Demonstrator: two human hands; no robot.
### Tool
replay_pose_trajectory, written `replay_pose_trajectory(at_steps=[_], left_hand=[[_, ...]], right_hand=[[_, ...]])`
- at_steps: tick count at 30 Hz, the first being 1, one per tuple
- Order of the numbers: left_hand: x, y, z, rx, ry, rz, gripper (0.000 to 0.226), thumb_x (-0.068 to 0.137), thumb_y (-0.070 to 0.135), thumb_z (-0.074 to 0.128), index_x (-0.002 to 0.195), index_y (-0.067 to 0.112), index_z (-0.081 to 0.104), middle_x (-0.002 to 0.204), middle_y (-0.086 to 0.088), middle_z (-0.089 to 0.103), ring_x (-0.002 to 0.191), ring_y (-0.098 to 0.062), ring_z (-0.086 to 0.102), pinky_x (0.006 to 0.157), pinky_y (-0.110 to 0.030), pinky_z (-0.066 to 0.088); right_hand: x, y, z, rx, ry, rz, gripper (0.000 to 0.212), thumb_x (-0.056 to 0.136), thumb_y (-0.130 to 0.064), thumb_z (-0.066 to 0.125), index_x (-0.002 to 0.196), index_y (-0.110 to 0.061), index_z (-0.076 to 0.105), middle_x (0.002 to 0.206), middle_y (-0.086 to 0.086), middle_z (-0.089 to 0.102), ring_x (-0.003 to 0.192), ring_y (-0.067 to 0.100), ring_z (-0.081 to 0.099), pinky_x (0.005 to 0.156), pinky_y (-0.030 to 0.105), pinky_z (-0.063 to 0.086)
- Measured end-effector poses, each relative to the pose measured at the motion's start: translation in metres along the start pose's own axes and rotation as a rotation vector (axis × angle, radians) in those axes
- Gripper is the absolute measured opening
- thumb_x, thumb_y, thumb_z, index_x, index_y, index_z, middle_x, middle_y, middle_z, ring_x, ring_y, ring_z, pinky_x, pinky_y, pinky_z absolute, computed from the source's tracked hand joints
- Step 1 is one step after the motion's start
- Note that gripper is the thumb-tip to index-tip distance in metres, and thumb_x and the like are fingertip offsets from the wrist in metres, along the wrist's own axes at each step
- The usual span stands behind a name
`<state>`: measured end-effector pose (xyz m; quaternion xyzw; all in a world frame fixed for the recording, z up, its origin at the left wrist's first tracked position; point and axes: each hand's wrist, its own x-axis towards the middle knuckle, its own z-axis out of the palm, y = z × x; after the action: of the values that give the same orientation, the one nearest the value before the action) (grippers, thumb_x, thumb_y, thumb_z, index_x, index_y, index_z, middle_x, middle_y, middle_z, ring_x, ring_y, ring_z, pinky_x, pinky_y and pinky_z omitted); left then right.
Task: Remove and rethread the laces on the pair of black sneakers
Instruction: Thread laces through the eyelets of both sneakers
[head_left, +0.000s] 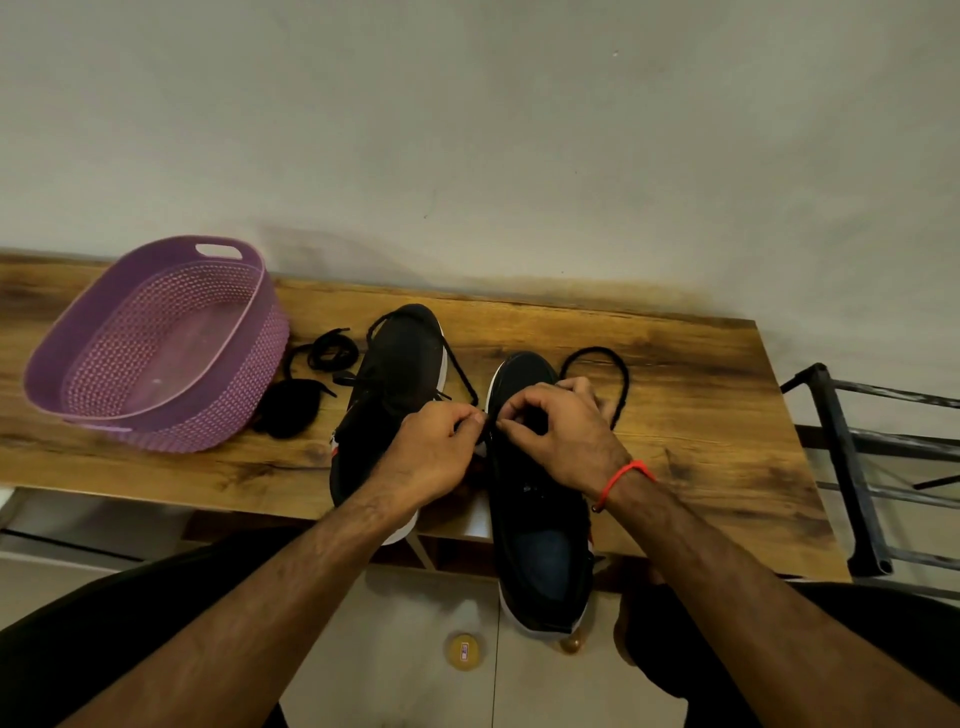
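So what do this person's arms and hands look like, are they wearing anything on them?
Both forearms are bare, with no sleeves showing and no gloves. The left hand carries nothing that I can see: no watch, no ring. The right hand has one item next to it, a thin red-orange thread band tied round the wrist, with a small knot or loose end hanging at its lower side.

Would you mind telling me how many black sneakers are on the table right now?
2. The left sneaker lies beside the purple basket and loose laces; the right sneaker sits beside it, its heel past the table's near edge. Both hands work between them. None appear hidden.
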<state>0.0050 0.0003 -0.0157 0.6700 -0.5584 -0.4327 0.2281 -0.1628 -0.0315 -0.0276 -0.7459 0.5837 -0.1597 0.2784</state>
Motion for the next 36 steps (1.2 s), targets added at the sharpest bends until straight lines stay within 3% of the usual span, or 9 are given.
replay_pose_trajectory(at_steps=[4,8,13,15,19,23,27,29,36], left_hand=[[-0.001,0.001,0.003,0.106,0.079,0.047,0.012,0.100,0.022,0.061,0.108,0.025,0.070,0.099,0.004,0.070,0.077,-0.006,0.069,0.069,-0.030,0.062],[-0.005,0.008,0.000,0.121,0.099,0.046,0.007,0.099,0.025,0.061,0.104,0.024,0.066,0.091,0.006,0.066,0.055,-0.010,0.070,0.045,-0.021,0.053],[-0.001,0.016,-0.027,0.064,0.275,0.072,0.004,0.099,0.025,0.061,0.096,0.023,0.063,0.080,0.004,0.069,0.055,-0.008,0.070,0.043,-0.026,0.055],[0.005,0.018,-0.039,-0.173,0.341,0.056,0.006,0.102,0.022,0.056,0.097,0.022,0.059,0.094,0.001,0.074,0.068,-0.013,0.074,0.054,-0.034,0.060],[0.012,0.027,-0.059,-0.941,0.404,0.116,0.007,0.107,0.014,0.042,0.104,0.011,0.047,0.110,-0.015,0.075,0.094,-0.031,0.075,0.079,-0.042,0.061],[0.012,0.031,-0.070,-1.349,0.380,0.192,0.016,0.106,0.012,0.042,0.121,0.007,0.045,0.098,-0.019,0.074,0.088,-0.031,0.075,0.077,-0.044,0.062],[0.009,0.026,-0.060,-1.106,0.325,0.073,0.004,0.102,0.015,0.052,0.102,0.012,0.054,0.070,0.000,0.062,0.052,-0.010,0.051,0.045,-0.024,0.040],[0.005,0.028,-0.052,-0.863,0.254,0.023,0.009,0.103,0.015,0.052,0.103,0.015,0.061,0.068,0.002,0.060,0.050,-0.008,0.045,0.044,-0.021,0.031],[0.002,0.021,-0.025,-0.115,-0.098,-0.077,0.022,0.103,0.016,0.051,0.117,0.026,0.064,0.088,0.000,0.071,0.054,-0.006,0.053,0.040,-0.018,0.035]], right_hand=[[-0.001,0.001,-0.004,0.063,-0.012,-0.018,0.011,0.091,-0.039,0.065,0.098,-0.043,0.056,0.099,-0.023,0.060,0.118,0.009,0.036,0.090,0.033,0.017],[-0.003,-0.002,-0.006,0.063,-0.056,-0.051,0.035,0.096,-0.029,0.056,0.125,-0.049,0.050,0.105,-0.024,0.061,0.118,0.009,0.030,0.092,0.033,0.014],[-0.002,-0.003,-0.008,-0.059,-0.042,-0.078,0.026,0.100,-0.041,0.045,0.121,-0.048,0.060,0.125,-0.018,0.053,0.126,0.016,0.028,0.092,0.035,0.015],[-0.002,-0.002,-0.008,-0.099,-0.032,-0.077,0.027,0.099,-0.053,0.045,0.118,-0.047,0.063,0.127,-0.016,0.051,0.126,0.018,0.029,0.095,0.039,0.020],[-0.004,-0.005,-0.011,-0.159,-0.036,-0.071,0.033,0.093,-0.064,0.047,0.114,-0.046,0.064,0.140,-0.013,0.043,0.135,0.022,0.022,0.106,0.049,0.020],[-0.004,-0.010,-0.012,-0.158,-0.083,-0.056,0.028,0.093,-0.059,0.051,0.114,-0.047,0.064,0.147,-0.015,0.038,0.142,0.026,0.015,0.110,0.050,0.015],[-0.003,-0.014,-0.012,-0.134,-0.080,-0.057,0.023,0.094,-0.050,0.056,0.110,-0.039,0.067,0.140,-0.016,0.044,0.140,0.023,0.017,0.110,0.048,0.016],[-0.002,-0.015,-0.011,-0.136,-0.070,-0.067,0.023,0.095,-0.048,0.056,0.110,-0.035,0.068,0.137,-0.015,0.045,0.138,0.021,0.020,0.109,0.048,0.018],[-0.001,-0.014,-0.003,-0.066,-0.028,-0.052,0.023,0.100,-0.044,0.049,0.109,-0.028,0.063,0.127,-0.009,0.039,0.124,0.017,0.028,0.093,0.036,0.025]])
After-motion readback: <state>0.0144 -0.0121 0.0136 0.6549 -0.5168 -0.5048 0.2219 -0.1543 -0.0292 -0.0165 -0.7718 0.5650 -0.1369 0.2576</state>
